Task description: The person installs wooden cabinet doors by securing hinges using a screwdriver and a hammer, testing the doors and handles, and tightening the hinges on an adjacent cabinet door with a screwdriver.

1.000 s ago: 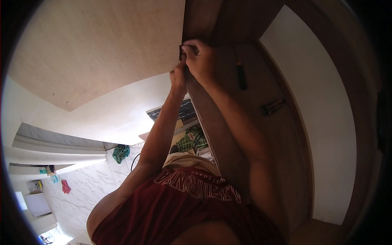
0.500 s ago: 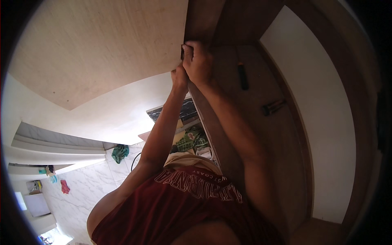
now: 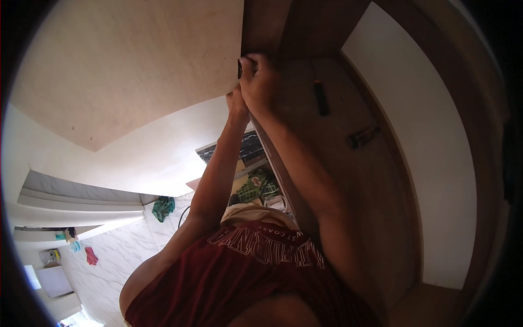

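A broad pale wooden door panel point(image 3: 141, 60) fills the upper left. My left hand point(image 3: 237, 103) is closed at the panel's lower right corner, its thumb against the edge and its other fingers mostly hidden. Just above it, my right hand point(image 3: 259, 82) has its fingers curled at the panel's side edge, beside the dark cabinet frame point(image 3: 264, 27). A small dark piece or opening point(image 3: 239, 68) shows by the right thumb; I cannot tell which. What the right fingers pinch is hidden.
Inside the shadowed cabinet to the right lie a dark-handled screwdriver-like tool point(image 3: 321, 99) and a second dark tool point(image 3: 362, 138). A wooden frame edge point(image 3: 278, 163) runs under my right forearm. Green cloth point(image 3: 163, 208) and red cloth point(image 3: 91, 256) lie on the marbled floor point(image 3: 122, 261).
The view has shifted slightly. My right fingers have moved a little at the panel edge, and both hands stay in the same place there.
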`<action>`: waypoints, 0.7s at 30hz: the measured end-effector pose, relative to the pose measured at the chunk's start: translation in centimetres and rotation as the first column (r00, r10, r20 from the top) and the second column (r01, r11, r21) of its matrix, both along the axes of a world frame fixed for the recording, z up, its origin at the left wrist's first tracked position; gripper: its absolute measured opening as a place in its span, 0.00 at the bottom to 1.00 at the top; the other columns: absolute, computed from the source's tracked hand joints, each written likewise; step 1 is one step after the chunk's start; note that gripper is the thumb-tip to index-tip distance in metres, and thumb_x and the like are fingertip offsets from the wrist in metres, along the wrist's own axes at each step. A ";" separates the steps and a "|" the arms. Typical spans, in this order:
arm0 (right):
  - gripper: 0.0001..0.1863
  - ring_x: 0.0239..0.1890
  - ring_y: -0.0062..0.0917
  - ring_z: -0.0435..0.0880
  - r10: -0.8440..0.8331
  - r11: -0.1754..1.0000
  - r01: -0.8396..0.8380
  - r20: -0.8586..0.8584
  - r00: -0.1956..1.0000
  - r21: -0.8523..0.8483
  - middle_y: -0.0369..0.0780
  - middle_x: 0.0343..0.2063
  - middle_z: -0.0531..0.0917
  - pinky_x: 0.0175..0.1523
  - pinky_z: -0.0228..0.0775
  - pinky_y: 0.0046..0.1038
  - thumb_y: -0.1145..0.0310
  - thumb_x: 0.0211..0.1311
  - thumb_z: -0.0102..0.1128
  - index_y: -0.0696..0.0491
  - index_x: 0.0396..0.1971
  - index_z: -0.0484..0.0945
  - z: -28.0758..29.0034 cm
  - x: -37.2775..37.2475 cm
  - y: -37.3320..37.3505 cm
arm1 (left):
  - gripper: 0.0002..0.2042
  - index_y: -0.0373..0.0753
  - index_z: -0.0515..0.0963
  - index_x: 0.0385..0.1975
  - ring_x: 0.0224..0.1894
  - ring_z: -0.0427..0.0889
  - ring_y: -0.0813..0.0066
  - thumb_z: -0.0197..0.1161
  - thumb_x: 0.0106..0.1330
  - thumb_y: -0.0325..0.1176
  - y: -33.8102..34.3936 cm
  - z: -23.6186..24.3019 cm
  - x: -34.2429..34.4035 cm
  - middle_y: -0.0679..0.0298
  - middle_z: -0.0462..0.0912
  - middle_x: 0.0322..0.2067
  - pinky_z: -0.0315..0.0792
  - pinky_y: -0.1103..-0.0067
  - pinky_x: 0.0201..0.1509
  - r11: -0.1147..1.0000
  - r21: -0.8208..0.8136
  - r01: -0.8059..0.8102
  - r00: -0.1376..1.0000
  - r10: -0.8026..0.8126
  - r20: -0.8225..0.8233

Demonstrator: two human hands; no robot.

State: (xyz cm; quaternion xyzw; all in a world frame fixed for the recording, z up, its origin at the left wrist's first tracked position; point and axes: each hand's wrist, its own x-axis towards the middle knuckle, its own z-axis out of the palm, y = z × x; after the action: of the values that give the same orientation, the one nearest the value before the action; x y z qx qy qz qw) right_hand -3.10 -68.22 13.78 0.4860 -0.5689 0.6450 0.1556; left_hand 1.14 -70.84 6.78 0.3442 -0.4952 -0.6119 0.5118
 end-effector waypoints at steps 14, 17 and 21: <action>0.08 0.31 0.34 0.87 0.131 0.990 -0.141 0.267 0.955 0.019 0.46 0.29 0.85 0.39 0.78 0.32 0.77 0.59 0.61 0.60 0.39 0.78 1.8 0.2 -0.6 | 0.21 0.37 0.76 0.57 0.51 0.80 0.69 0.62 0.67 0.39 -0.6 -0.9 -0.4 0.60 0.80 0.52 0.75 0.75 0.54 0.981 0.179 0.075 0.952 -0.018 -0.305; 0.10 0.32 0.37 0.88 0.060 0.990 -0.078 0.155 0.986 0.117 0.47 0.30 0.86 0.41 0.79 0.34 0.75 0.58 0.62 0.59 0.41 0.78 2.6 0.6 0.2 | 0.23 0.36 0.75 0.59 0.54 0.79 0.69 0.62 0.67 0.40 -0.8 -1.1 0.3 0.58 0.80 0.54 0.74 0.74 0.56 1.000 0.004 0.024 0.996 -0.024 -0.090; 0.12 0.34 0.38 0.89 0.019 0.979 -0.040 0.103 0.994 0.200 0.47 0.30 0.87 0.42 0.79 0.34 0.72 0.58 0.63 0.59 0.42 0.78 3.3 0.1 0.2 | 0.27 0.35 0.71 0.63 0.57 0.77 0.66 0.62 0.67 0.43 -1.2 -0.9 -0.2 0.57 0.77 0.57 0.74 0.72 0.58 0.957 0.273 0.100 0.958 -0.019 -0.285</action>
State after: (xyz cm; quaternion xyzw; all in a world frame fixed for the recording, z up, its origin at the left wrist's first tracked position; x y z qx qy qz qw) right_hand -2.98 -68.06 17.07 0.4745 -0.6311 0.6100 0.0671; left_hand 0.96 -72.06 5.84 0.3092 -0.3350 -0.7344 0.5028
